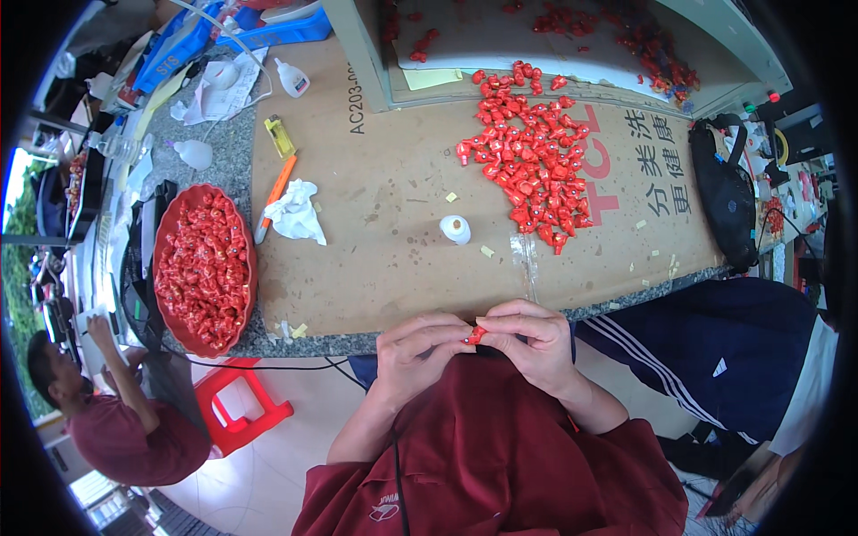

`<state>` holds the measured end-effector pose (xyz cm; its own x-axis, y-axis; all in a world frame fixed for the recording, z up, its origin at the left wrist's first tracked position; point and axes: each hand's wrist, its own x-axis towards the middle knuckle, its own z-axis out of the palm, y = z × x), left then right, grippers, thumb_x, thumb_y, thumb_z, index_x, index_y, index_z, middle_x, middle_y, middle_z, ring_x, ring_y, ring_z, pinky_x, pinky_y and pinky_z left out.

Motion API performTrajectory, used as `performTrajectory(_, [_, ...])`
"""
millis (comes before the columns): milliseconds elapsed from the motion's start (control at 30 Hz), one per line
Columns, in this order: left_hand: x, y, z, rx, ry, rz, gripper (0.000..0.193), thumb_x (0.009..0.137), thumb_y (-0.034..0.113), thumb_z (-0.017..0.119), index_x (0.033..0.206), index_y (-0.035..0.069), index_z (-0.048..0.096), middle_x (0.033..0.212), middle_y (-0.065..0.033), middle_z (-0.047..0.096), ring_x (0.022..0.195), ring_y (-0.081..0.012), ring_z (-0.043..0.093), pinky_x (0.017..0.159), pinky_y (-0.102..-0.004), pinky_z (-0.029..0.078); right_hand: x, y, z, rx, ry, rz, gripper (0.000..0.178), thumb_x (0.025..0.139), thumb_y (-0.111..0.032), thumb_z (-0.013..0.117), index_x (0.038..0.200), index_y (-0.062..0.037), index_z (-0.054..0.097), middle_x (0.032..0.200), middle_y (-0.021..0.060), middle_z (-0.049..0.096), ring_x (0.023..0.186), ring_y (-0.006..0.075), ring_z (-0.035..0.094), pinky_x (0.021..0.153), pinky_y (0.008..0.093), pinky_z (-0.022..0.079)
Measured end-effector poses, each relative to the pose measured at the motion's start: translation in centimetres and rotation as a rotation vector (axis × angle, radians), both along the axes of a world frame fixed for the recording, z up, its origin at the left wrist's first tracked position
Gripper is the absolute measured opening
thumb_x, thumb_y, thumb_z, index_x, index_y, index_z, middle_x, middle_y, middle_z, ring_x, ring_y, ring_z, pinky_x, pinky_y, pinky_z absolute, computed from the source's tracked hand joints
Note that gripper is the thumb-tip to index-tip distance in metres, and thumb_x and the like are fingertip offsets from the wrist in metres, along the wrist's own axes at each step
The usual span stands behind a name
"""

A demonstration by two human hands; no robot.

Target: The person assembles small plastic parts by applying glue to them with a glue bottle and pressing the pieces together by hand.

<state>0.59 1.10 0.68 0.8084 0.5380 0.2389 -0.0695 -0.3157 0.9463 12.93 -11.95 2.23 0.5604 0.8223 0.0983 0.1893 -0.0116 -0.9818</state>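
Between the fingertips of both hands is a small red plastic piece (475,335), held just off the table's front edge. My left hand (418,350) pinches it from one side, my right hand (534,344) from the other. Fingers cover most of the piece. Beyond the hands, a white bottle (455,230) stands upright on the cardboard sheet (375,241). A loose heap of similar red pieces (536,161) spreads over the cardboard toward the back right. On the left, a red oval basket (162,295) is filled with more red pieces that show gold marks.
An orange utility knife (279,189), a crumpled white tissue (297,213) and a yellow lighter (280,136) lie left of centre. A grey metal box (366,62) stands at the back. A black bag (726,192) rests at right. A person (134,429) sits at far left near a red stool (234,406).
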Motion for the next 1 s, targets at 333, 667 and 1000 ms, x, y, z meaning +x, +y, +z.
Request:
performTrajectory(333, [-0.8,0.7,0.3,-0.135,0.099,-0.018,0.016,0.071,0.000,0.071,0.086,0.005,0.067,0.086,-0.0078,0.066,0.076,-0.0183,0.064,0.065,-0.0261,0.051,-0.3,1.0,0.0,-0.051,0.097,0.046,0.018,0.075,0.005,0.066,0.092,0.0007,0.066,0.088,0.0066,0.061,0.062,0.0067,0.057,0.054,0.0191,0.043])
performTrajectory(667, [-8.6,10.7,3.4,0.370,0.173,0.803,0.023,0.071,-0.002,0.069,0.093,0.000,0.062,0.094,-0.0091,0.062,0.090,-0.0196,0.057,0.082,-0.0287,0.043,2.7,6.0,0.8,-0.071,-0.195,-0.360,0.036,0.071,-0.004,0.072,0.104,-0.0014,0.058,0.085,0.0054,0.059,0.060,0.0079,0.046,0.054,0.0210,0.041])
performTrajectory(1000, [3.4,8.2,4.3,0.286,0.193,0.394,0.024,0.074,-0.002,0.065,0.098,0.000,0.062,0.089,-0.0110,0.062,0.083,-0.0213,0.060,0.072,-0.0309,0.048,3.6,6.2,-0.8,0.017,-0.448,-0.254,0.026,0.075,-0.004,0.067,0.099,-0.0006,0.060,0.089,0.0101,0.061,0.063,0.0165,0.056,0.059,0.0263,0.046])
